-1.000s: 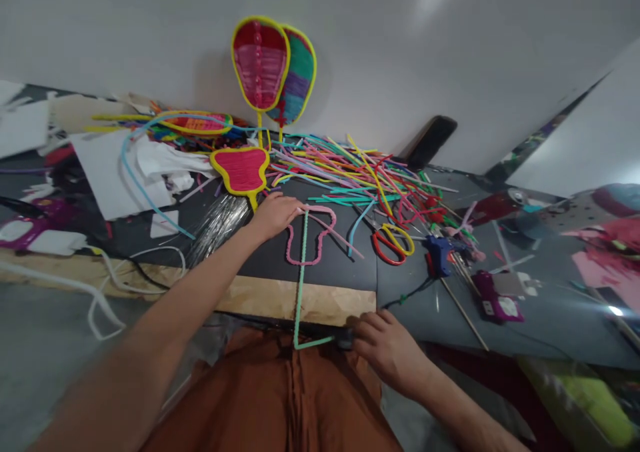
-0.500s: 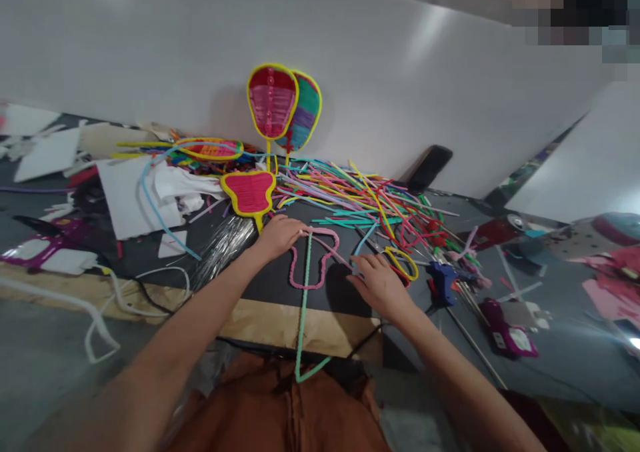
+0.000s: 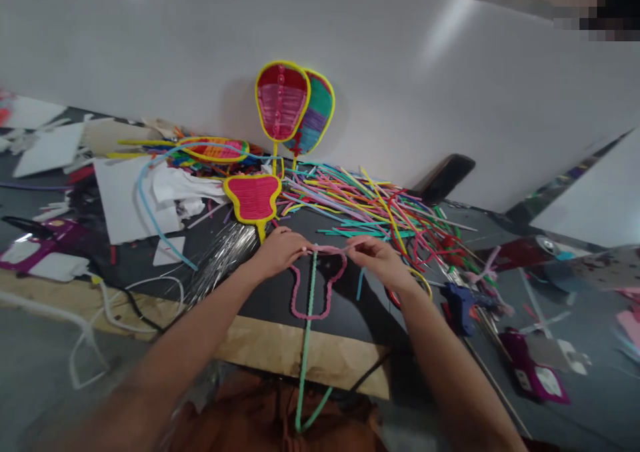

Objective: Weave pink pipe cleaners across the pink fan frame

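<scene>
A pink fuzzy pipe-cleaner frame (image 3: 310, 317), bent into a wavy closed outline, is held up over the dark table. A pale green pipe cleaner (image 3: 305, 352) runs down its middle and bends into a V near my lap. My left hand (image 3: 280, 253) pinches the frame's upper left edge. At the top right, my right hand (image 3: 377, 262) has thumb and fingers pressed together on a pink pipe-cleaner strand that lies along the top edge. Left of the frame lies a fan-shaped piece (image 3: 254, 197) with yellow rim and pink filling.
Loose coloured pipe cleaners (image 3: 345, 202) spread behind my hands. Two upright yellow-rimmed fans (image 3: 283, 102) lean at the grey partition (image 3: 190, 45). Scissors (image 3: 423, 282), a blue glue gun (image 3: 457, 305) and a can (image 3: 533, 252) stand to the right; silver strands (image 3: 215, 259) lie left.
My right hand has moved up to the frame's top edge, bringing in the pink strand that stretched out to the lower right. My left hand keeps its pinch. The view has shifted slightly.
</scene>
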`<act>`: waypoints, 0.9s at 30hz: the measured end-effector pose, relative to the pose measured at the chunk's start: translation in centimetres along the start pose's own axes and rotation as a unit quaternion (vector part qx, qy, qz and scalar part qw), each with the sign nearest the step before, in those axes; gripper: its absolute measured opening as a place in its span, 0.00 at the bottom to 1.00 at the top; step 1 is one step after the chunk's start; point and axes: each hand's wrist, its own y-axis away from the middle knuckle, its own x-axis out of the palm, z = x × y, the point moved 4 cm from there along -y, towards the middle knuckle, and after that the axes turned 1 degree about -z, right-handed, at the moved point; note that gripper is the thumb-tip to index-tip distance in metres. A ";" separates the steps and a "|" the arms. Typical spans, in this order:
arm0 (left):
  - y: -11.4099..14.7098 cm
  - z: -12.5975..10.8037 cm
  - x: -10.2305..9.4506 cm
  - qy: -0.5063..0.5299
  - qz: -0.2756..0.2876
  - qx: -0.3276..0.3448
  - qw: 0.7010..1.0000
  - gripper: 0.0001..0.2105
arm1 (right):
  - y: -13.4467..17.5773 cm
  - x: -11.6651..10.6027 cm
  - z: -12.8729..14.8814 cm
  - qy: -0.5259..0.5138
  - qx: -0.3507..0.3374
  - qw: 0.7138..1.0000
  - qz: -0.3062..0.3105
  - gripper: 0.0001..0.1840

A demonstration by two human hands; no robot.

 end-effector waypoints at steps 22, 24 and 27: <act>0.3 0.1 0.5 -0.015 -0.038 0.041 0.998 0.14 | -2.1 4.1 -1.5 0.192 -0.088 0.977 -0.023 0.11; 0.4 0.2 0.3 -0.034 -0.050 0.045 0.997 0.13 | -2.0 4.1 -1.2 0.189 -0.093 0.977 -0.020 0.11; 0.5 0.1 -0.1 -0.058 -0.046 0.039 0.996 0.11 | -2.0 4.1 -0.8 0.190 -0.095 0.977 -0.027 0.11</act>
